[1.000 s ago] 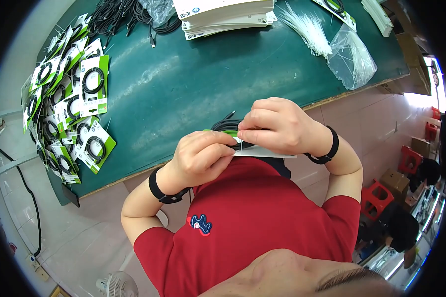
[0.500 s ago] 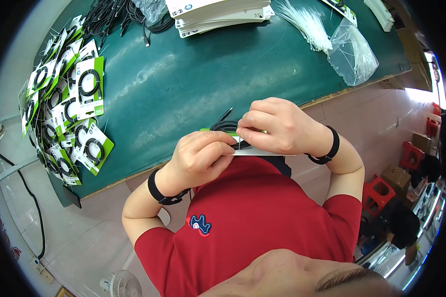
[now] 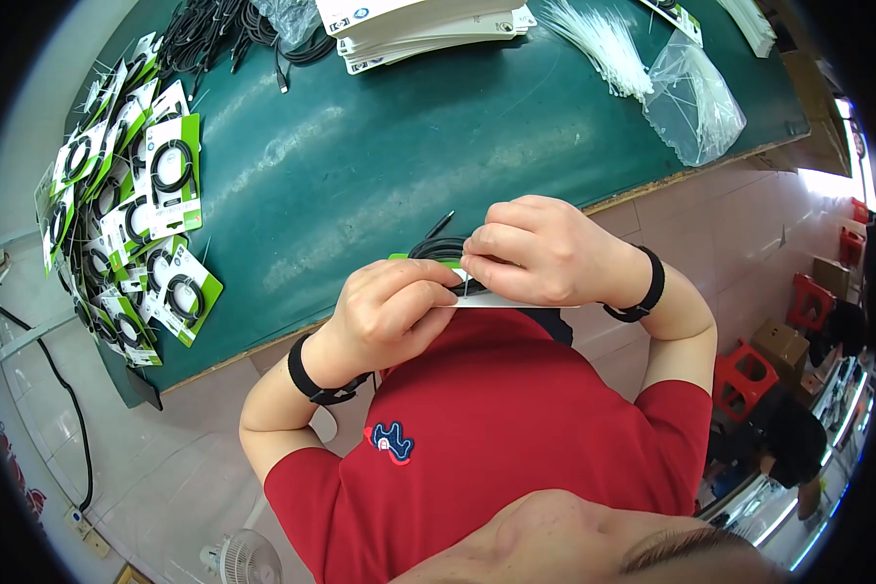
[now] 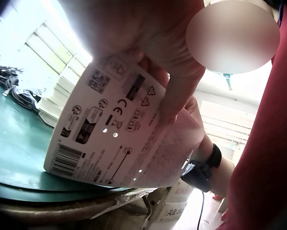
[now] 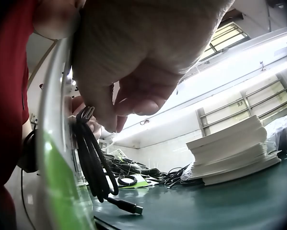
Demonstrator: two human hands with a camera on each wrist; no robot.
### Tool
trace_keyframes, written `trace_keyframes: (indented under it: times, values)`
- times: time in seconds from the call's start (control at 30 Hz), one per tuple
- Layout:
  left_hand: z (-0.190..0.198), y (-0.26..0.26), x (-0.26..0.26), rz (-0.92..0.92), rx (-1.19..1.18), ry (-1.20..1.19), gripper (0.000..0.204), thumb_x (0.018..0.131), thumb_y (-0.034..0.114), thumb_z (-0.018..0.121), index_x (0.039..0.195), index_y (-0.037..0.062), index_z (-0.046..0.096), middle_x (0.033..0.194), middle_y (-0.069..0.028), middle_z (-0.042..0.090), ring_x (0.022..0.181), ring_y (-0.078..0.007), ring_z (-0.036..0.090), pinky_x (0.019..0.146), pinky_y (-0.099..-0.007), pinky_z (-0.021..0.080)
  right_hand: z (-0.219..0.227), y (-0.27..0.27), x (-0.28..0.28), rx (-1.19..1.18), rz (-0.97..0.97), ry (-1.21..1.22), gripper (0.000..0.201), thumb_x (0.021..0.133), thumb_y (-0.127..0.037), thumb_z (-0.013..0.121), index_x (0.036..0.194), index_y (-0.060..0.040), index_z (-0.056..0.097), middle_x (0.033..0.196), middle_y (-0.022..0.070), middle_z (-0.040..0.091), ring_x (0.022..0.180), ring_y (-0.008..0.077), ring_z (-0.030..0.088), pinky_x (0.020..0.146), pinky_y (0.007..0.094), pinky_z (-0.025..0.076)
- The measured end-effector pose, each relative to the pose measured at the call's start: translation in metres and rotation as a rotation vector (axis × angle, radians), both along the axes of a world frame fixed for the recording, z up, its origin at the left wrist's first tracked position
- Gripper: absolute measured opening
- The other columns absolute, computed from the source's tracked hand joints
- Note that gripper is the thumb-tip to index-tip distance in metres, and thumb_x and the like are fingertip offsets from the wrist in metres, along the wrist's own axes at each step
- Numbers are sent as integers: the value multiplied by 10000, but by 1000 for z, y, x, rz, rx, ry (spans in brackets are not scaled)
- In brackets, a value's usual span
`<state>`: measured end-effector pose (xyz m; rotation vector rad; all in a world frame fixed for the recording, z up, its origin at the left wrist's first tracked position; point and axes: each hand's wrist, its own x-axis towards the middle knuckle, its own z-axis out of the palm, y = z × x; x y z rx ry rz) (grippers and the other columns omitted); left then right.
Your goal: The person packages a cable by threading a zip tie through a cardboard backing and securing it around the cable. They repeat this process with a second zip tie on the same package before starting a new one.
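Note:
At the table's near edge, a white and green printed card (image 4: 119,139) is held up close to the red shirt, its back covered in print and a barcode. A coiled black cable (image 5: 93,160) lies against the card's other face, one plug hanging below the coil. My left hand (image 3: 389,304) grips the card and coil, the thumb against the printed back. Right beside it, my right hand (image 3: 545,251) pinches a thin white cable tie (image 3: 466,284) with thumb and forefinger. The fingers partly hide the coil in the head view.
A heap of carded cables (image 3: 170,165) covers the table's left side. Behind are loose black cables (image 3: 204,37), a stack of white cards (image 3: 423,39), a bundle of white cable ties (image 3: 599,49) and a clear plastic bag (image 3: 696,107). Red stools (image 3: 745,380) stand off to the right.
The head view has shifted slightly, so the things on the table sit a little further left. Both hands keep almost the same place; the right fingers have drawn slightly left and down.

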<state>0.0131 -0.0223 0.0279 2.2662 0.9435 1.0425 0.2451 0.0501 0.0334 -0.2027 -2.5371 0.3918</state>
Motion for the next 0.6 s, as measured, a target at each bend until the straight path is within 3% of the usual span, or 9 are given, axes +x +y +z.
trace_keyframes:
  times: [0.6]
  values:
    - [3,0,-1,2,-37,17,198,663,-22,777,767,62,630,889,-72,703,714,-218,694,591,-316,549,-2,-1,1,93,-7,64,181,766,-75,711,925,1,669,938,91,634,740,194,607,579,300,506]
